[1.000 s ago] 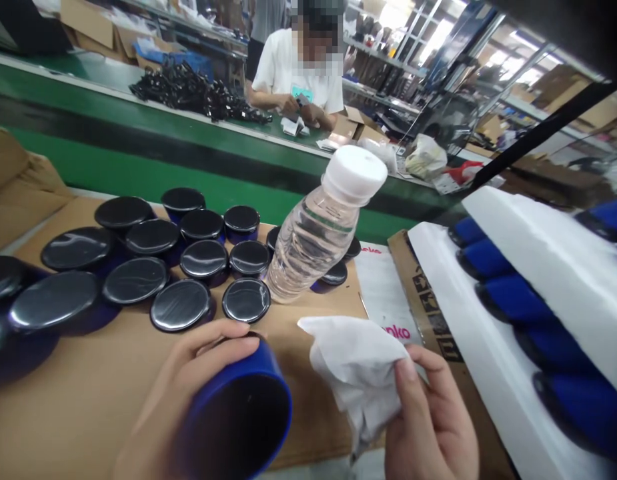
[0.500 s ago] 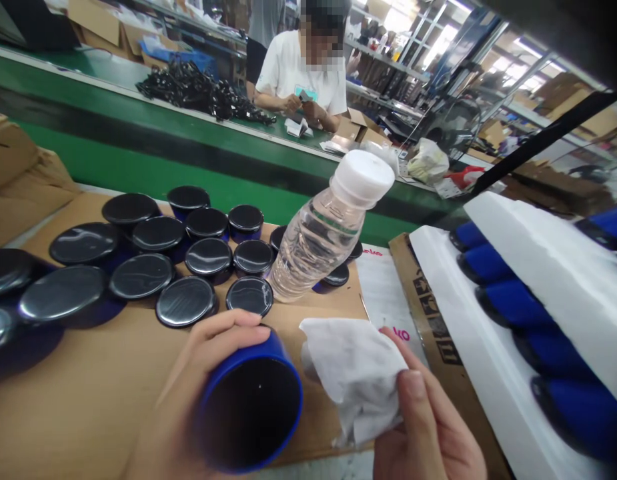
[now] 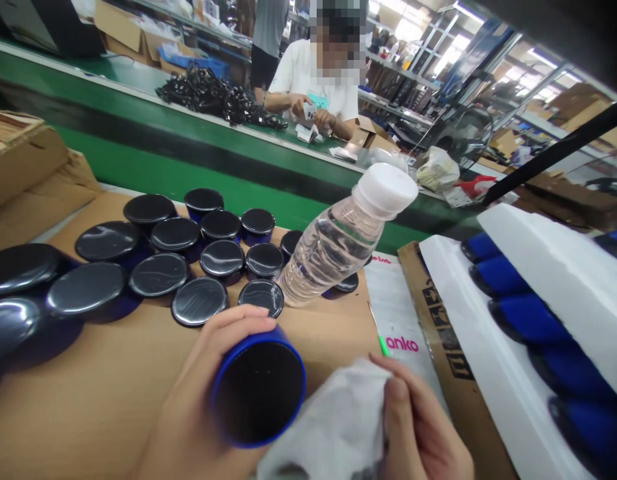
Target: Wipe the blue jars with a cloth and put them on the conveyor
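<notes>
Soft white cloth (image 3: 333,427) lowered in right hand (image 3: 418,433) grip, left hand (image 3: 198,407) clasping glossy blue cylinder (image 3: 258,393)

A: Anything cut off? White cloth (image 3: 328,427) blurring, bottom edge clipping it and both wrists
B: Yep, blue cup (image 3: 258,393) inside reading just dark, far black pile (image 3: 213,100) too small to tell

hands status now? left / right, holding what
Left hand: closed around the blue cup, open end toward the camera.
Right hand: closed on the white cloth, beside the cup's rim.
</notes>
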Demonstrator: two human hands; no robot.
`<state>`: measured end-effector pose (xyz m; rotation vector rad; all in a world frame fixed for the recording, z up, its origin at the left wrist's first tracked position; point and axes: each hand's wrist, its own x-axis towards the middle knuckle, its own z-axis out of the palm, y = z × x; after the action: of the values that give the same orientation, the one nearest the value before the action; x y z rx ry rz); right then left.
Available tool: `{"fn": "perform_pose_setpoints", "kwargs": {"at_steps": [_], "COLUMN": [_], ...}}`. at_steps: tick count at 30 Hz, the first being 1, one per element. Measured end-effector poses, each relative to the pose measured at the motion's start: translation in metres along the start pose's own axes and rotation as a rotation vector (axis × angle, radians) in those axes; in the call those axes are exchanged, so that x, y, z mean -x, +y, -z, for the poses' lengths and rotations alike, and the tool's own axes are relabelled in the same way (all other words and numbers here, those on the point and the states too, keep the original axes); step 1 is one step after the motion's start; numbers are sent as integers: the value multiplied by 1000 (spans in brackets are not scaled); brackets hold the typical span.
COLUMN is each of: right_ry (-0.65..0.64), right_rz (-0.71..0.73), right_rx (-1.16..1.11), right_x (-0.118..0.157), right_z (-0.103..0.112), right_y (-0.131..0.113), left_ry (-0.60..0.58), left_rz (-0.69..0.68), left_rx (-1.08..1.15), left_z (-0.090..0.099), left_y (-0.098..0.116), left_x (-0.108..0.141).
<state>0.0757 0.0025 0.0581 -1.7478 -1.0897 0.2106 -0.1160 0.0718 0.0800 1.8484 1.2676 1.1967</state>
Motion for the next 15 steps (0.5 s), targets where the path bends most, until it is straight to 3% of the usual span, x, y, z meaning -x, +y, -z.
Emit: {"fn": "perform_pose_setpoints", "kwargs": {"at_steps": [3, 5, 9, 13, 15], "right_ry": [-117, -147, -359, -438, -438], "right_rz": [321, 338, 351, 426, 430], "right_rx": [253, 227, -189, -196, -177], "right_x": [-20, -17, 6, 8, 1], "right_z": [3, -4, -31, -50, -51], "right_y": [21, 18, -13, -28, -27], "left_ry": [-18, -30, -84, -190, -174], "left_rz": [-1, 7, 25, 22, 65], "left_rx": [14, 30, 147, 324, 341], "left_z": [-2, -4, -3, 5, 7], "left_y": [7, 10, 8, 0, -1], "left_x": [-7, -6, 3, 7, 8]}}
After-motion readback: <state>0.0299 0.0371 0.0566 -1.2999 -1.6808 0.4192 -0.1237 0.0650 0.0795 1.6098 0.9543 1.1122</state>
